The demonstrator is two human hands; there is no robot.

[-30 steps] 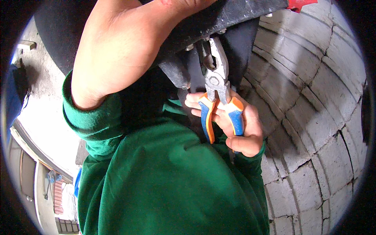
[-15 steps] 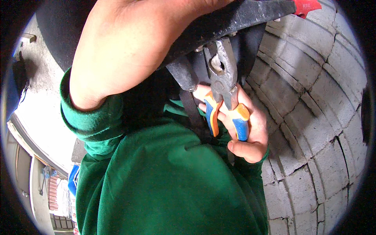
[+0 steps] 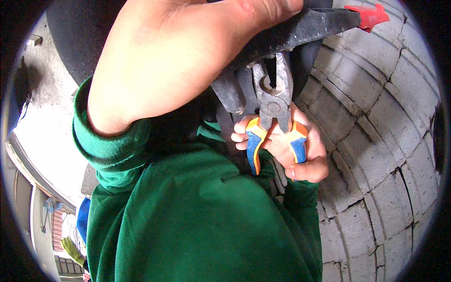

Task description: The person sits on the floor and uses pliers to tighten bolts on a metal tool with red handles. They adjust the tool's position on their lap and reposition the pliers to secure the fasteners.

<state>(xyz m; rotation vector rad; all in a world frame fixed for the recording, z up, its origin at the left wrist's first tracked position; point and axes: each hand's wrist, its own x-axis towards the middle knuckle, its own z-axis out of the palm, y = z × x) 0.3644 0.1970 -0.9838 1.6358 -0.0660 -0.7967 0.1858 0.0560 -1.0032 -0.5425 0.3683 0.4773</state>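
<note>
Head view: R hand (image 3: 281,146) has the pliers (image 3: 273,108), palm under the blue/orange handles (image 3: 254,149); thumb bent by the low end of the R-side handle, fingertips poking out past the L-side one. Grip looks loose-ish, i.e. handles spread w/ palm showing btwn, not squeezed together. Pliers' jaws are apart too, w/ a gap btwn; tips come up to the underside of the dark bar (image 3: 310,29), but from where I stand can't tell if they touch it or pinch anything.

Pos.: pliers sit in front of the palm, long axis approx. straight away from the person's body, jaws at the far end. Bar runs crosswise just past the tips, out to a red end piece (image 3: 373,18) on the R. R hand's the one at the pliers; L hand (image 3: 164,61) is nearer the bar.

L hand is back-up over the bar, thumb stretched R; fingers out of sight, so can't tell if they're curled or flat.

Dark stub (image 3: 229,96) slants just L of the jaws, w/ a dark strap (image 3: 226,126) below. Green top (image 3: 197,216) fills the bottom, grey blocks (image 3: 371,150) on the R; far low L, a yellow-green glove (image 3: 72,249).
</note>
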